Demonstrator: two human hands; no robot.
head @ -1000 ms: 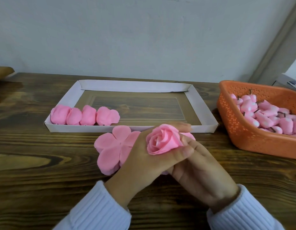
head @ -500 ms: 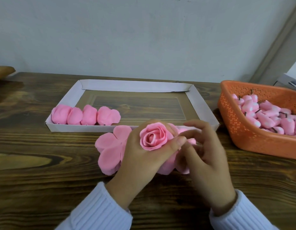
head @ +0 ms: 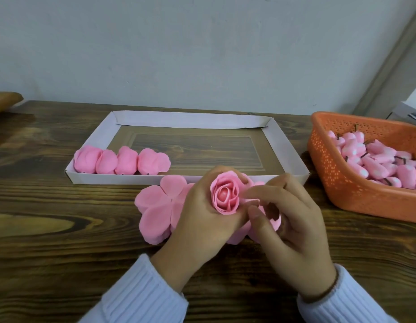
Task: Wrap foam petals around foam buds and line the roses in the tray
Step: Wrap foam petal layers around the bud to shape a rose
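My left hand (head: 200, 213) grips a pink foam rose (head: 225, 194), its spiral centre facing up toward me. My right hand (head: 286, 220) is beside it, index finger and thumb curled at the rose's right-hand petal; whether they pinch the petal is unclear. A stack of flat pink foam petals (head: 158, 210) lies on the table under and left of my hands. Behind them stands a white cardboard tray (head: 193, 120) with several finished pink roses (head: 120, 160) lined along its front left edge.
An orange perforated basket (head: 337, 180) at the right holds several pink foam buds (head: 375, 162) with dark stems. The dark wooden table (head: 50, 241) runs to a pale wall behind. A brown object (head: 4, 101) sits at the far left edge.
The rose has turned in my left hand so its centre faces up. My right hand has lifted from under the rose and now works at its right side with fingertips.
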